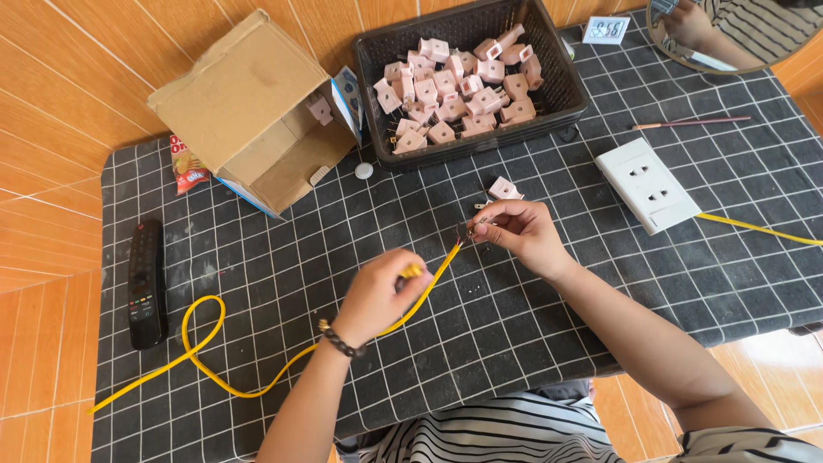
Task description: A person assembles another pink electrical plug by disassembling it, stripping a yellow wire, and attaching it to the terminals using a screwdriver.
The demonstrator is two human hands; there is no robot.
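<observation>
Cable end in hand, plug not yet fitted.
Left hand [375, 294] grips the yellow cable [206, 339] closed; right hand [523, 231] pinches its bare tip above the surface [549, 283]; a pink plug [503, 189] lies beside, more in the basket [561, 81].

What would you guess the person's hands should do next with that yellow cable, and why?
Probably bring the small metal piece onto the bare cable tip. The right hand pinches that small metal part right at the end of the yellow cable, while the left hand grips the cable a little further back with a yellow-handled tool. The pink plug piece lies just beyond, untouched.
</observation>
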